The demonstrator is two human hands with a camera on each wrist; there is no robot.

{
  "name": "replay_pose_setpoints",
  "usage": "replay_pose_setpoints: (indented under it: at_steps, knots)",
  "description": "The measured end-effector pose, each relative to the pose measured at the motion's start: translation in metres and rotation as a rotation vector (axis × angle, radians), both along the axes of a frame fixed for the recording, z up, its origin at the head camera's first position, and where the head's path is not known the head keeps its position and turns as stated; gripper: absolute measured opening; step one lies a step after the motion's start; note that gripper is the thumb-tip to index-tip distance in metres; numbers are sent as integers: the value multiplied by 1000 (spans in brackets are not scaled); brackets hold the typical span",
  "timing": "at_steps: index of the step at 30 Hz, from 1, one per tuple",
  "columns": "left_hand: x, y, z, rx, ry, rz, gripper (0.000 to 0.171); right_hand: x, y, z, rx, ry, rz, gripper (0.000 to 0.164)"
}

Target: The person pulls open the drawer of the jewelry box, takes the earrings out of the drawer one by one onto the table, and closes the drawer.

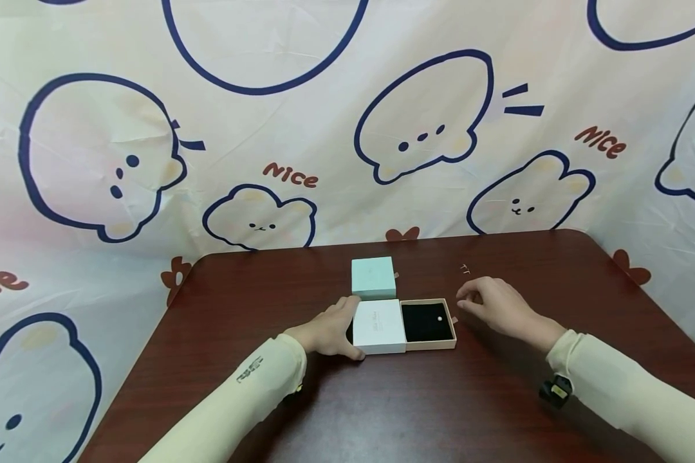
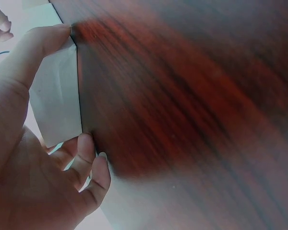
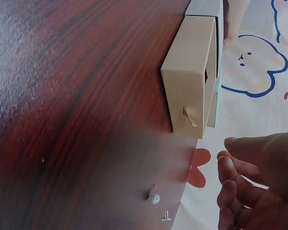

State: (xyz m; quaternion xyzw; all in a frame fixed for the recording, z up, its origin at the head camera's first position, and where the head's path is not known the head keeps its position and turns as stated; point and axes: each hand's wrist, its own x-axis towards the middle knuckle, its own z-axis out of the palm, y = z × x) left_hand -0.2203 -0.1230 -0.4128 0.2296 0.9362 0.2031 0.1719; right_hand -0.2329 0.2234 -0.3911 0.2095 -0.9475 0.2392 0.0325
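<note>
A white drawer-style jewelry box (image 1: 379,326) lies on the table with its beige drawer (image 1: 431,346) slid out to the right. Inside the drawer is a black pad (image 1: 423,325) bearing one small pearl stud (image 1: 439,319). My left hand (image 1: 327,326) grips the box's white sleeve at its left end, thumb on the near side and fingers on the far side. To the right of the drawer, my right hand (image 1: 495,305) hovers with loosely curled fingers, nothing visible between them. Beyond it lie a pearl earring (image 3: 154,197) and a small silver piece (image 3: 166,216).
A mint-green box (image 1: 373,278) with a small ribbon tab sits directly behind the white one. A ribbon tab (image 3: 189,117) also sticks out from the drawer's end. The dark wooden table (image 1: 440,399) backs onto a printed cloth (image 1: 336,128).
</note>
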Motion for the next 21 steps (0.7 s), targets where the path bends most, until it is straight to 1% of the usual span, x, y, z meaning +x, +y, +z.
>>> replay_pose_setpoints:
  at_steps: [7,16,21]
  knots:
    - [0,0,-2,-1,7,5,110,4,-6,1,6,-14,2,10]
    - [0,0,-1,4,-2,3,110,8,-10,-2,-7,-5,31,9]
    - [0,0,-1,2,-9,0,110,8,-13,-4,3,-7,34,8]
